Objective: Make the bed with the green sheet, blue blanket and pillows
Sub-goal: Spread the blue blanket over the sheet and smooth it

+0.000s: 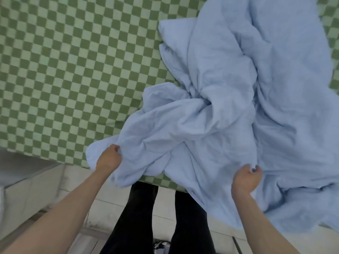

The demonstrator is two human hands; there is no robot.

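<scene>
A light blue blanket (229, 92) lies crumpled in a heap on the right half of the bed, its near part hanging over the bed's front edge. The green checked sheet (69, 70) is spread flat over the mattress and shows on the left and at the far right. My left hand (109, 158) grips a bunched edge of the blanket at the bed's front edge. My right hand (246, 177) has its fingers curled into the blanket's fabric lower right. No pillows are in view.
Pale floor tiles (36, 195) run along the bed's near side. My legs in dark trousers (139, 217) stand against the bed edge between my arms. A grey strip (20, 165) lies at the left below the mattress corner.
</scene>
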